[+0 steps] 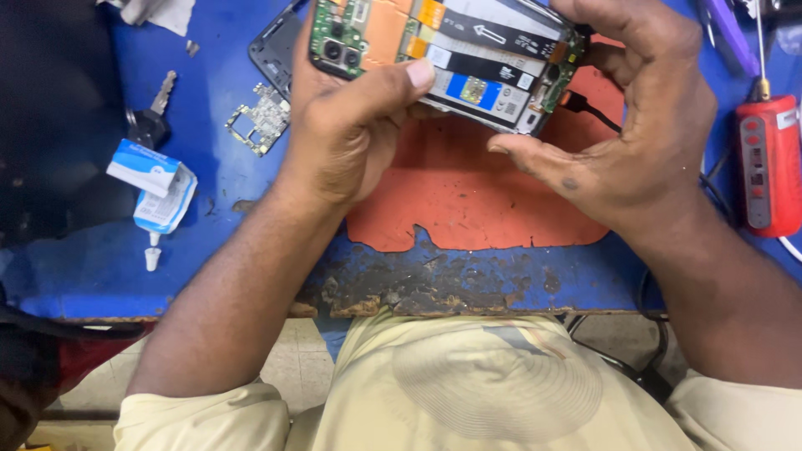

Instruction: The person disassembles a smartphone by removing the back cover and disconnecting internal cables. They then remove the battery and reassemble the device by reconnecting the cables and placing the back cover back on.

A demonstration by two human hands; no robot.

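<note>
The person wears a pale cream-yellow short-sleeved cotton shirt (468,392). Its short sleeves end above the elbows, leaving both forearms bare. The left hand (347,125) and right hand (635,125) carry no gloves or rings.

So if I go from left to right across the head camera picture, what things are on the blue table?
Key → glue tube → loose circuit board → left hand → opened phone → right hand → red tool.

Left hand (342,125) and right hand (635,125) grip an opened phone (451,54) above an orange mat (468,192) on the blue counter (100,267). Circuit board (261,119), key (154,117) and tube (159,200) lie toward its left edge.
</note>
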